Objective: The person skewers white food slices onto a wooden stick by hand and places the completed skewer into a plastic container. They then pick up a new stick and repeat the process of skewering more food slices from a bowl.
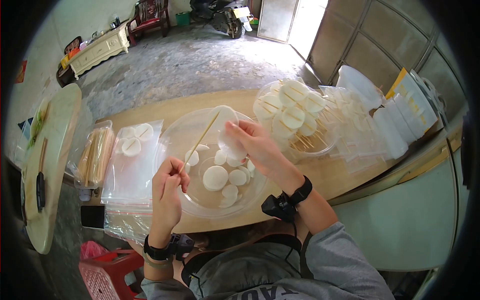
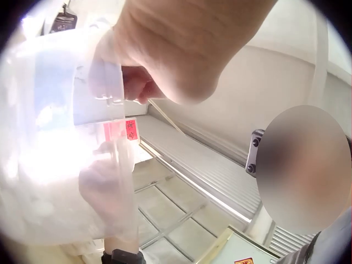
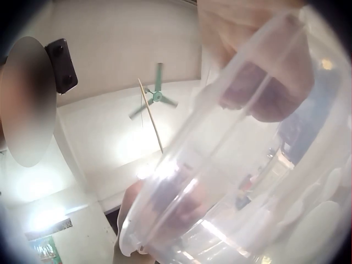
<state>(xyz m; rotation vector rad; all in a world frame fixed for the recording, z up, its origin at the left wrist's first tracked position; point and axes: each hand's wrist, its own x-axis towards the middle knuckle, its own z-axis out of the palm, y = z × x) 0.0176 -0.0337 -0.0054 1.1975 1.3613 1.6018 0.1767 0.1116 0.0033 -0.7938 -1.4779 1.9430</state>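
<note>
In the head view my left hand [image 1: 167, 192] pinches a thin wooden skewer [image 1: 200, 141] near its lower end, the stick slanting up and to the right. My right hand [image 1: 254, 142] holds thin white round slices [image 1: 231, 145] between thumb and fingers, close beside the skewer's upper end. Both hands are over a large clear plastic bowl [image 1: 197, 199], where more white slices [image 1: 215, 178] of different sizes lie. The right wrist view looks past the bowl's clear wall [image 3: 165, 209], with the skewer [image 3: 151, 118] showing above it.
Right of the bowl, a clear tub [image 1: 320, 150] holds many skewered white slices [image 1: 292, 116]. Plastic bags [image 1: 132, 170] with a few slices on top lie to the left, beside a box of skewers [image 1: 94, 155]. A knife [image 1: 41, 187] rests on the left-hand round table [image 1: 60, 145].
</note>
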